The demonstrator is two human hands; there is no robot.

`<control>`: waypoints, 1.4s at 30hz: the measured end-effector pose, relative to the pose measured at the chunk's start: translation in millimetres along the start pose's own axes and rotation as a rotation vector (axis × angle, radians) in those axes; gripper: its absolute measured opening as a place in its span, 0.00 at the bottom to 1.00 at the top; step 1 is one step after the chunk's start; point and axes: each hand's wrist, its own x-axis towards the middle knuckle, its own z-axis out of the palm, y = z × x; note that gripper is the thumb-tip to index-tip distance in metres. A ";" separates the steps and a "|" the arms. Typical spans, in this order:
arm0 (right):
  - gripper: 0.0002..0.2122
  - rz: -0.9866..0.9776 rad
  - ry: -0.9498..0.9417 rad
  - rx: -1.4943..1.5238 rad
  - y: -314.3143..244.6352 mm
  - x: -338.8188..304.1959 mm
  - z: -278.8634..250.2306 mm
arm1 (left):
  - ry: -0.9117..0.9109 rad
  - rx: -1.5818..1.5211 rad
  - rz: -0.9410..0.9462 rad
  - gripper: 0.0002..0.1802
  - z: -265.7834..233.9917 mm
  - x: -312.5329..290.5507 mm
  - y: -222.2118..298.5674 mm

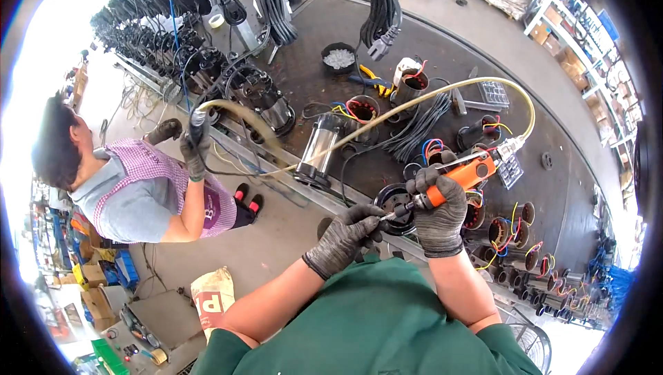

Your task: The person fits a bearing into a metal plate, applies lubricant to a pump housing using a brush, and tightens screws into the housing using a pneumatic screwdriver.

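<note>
Steadying the driver: the right hand (442, 204) wraps the orange hose-fed driver (472, 172), whose nose slants down toward the left hand; a firm, relaxed wrist should keep that line true.
Gloved pinch: the left hand (345, 237) has its fingers drawn together at the tip of the bit (402, 211); whether they nip the bit itself or something small on it, I cannot tell.
Black round part: it (388, 199) sits at the bench's near edge, just behind the bit and partly hidden by both hands.
Step in hand: probably readying or guiding the bit, best done with the tool at rest and the tip in clear sight.
Lever: the pale lever (461, 161) lies along the driver's body; pressing it while the left fingers are at the tip would risk catching the glove.
Yellow hose: it (532, 114) loops over the bench (570, 202) from the driver's rear; leaving slack there should stop it tugging the bit off line.
Wired tubes: a tube with coloured leads (498, 230) stands near the right hand, so elbow and hose are better kept clear of loose wires.
</note>
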 end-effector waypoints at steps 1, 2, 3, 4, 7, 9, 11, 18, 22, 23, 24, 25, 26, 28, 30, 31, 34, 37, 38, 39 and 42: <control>0.25 -0.011 -0.001 0.018 2.0 2.6 -0.9 | 0.004 -0.002 -0.001 0.20 -3.8 2.8 0.1; 0.25 -0.023 -0.001 0.037 3.8 5.7 -2.1 | -0.005 0.014 0.003 0.19 -8.0 6.5 0.0; 0.26 -0.035 -0.002 0.057 5.8 9.3 -3.2 | -0.014 0.032 0.006 0.19 -11.6 9.7 1.2; 0.26 -0.028 -0.042 0.078 6.8 12.2 -5.9 | -0.006 0.029 0.001 0.19 -12.6 9.9 2.1; 0.26 0.000 -0.023 0.114 11.8 19.0 -1.8 | 0.015 0.087 0.023 0.20 -14.5 9.0 10.4; 0.22 0.006 -0.092 0.091 10.3 17.7 -4.3 | 0.069 0.201 0.029 0.22 -9.8 2.8 15.2; 0.16 -0.386 -0.119 -0.826 18.3 8.6 -15.3 | 0.123 0.210 -0.104 0.25 8.9 -2.7 34.7; 0.24 -0.070 -0.055 -0.022 15.5 17.7 -31.2 | 0.084 0.200 -0.056 0.23 -7.0 24.0 5.4; 0.24 -0.063 -0.047 -0.012 21.9 23.7 -23.8 | 0.105 0.285 -0.079 0.22 -12.4 29.9 18.9; 0.24 -0.063 -0.055 -0.013 22.1 24.5 -21.4 | 0.106 0.283 -0.071 0.22 -13.8 31.8 20.0; 0.24 -0.085 -0.042 -0.003 21.8 24.0 -17.6 | 0.104 0.318 -0.051 0.21 -14.4 33.9 19.0; 0.25 -0.109 -0.031 0.012 22.5 24.2 -11.8 | 0.104 0.356 -0.029 0.21 -16.1 35.8 19.9; 0.25 -0.101 -0.017 0.016 20.8 22.1 -8.4 | 0.109 0.361 -0.020 0.21 -16.3 37.4 19.2; 0.24 -0.040 0.008 0.062 15.0 18.4 -15.4 | 0.074 0.259 -0.041 0.16 -12.6 42.0 11.9; 0.23 -0.029 0.013 0.074 13.0 18.6 -20.5 | 0.139 0.286 0.002 0.16 -13.8 54.4 1.1; 0.23 -0.028 0.003 0.078 12.4 17.6 -22.9 | 0.195 0.306 0.024 0.16 -12.9 60.0 -4.9; 0.21 -0.065 -0.013 0.028 6.2 14.1 -25.2 | 0.201 0.338 -0.003 0.20 -13.0 68.2 -14.3; 0.21 -0.001 -0.041 0.131 -10.9 2.0 -17.5 | 0.155 0.470 0.052 0.23 -7.6 63.9 -13.2; 0.12 0.047 -0.038 0.210 -16.3 2.4 -7.2 | 0.137 0.569 0.157 0.23 -2.7 63.8 -8.9; 0.13 0.074 -0.034 0.176 -17.2 4.0 -21.1 | 0.140 0.619 0.218 0.23 -0.6 61.8 -4.7; 0.14 0.175 0.169 0.229 -12.8 23.0 -54.1 | 0.165 1.187 0.596 0.16 15.3 43.1 11.1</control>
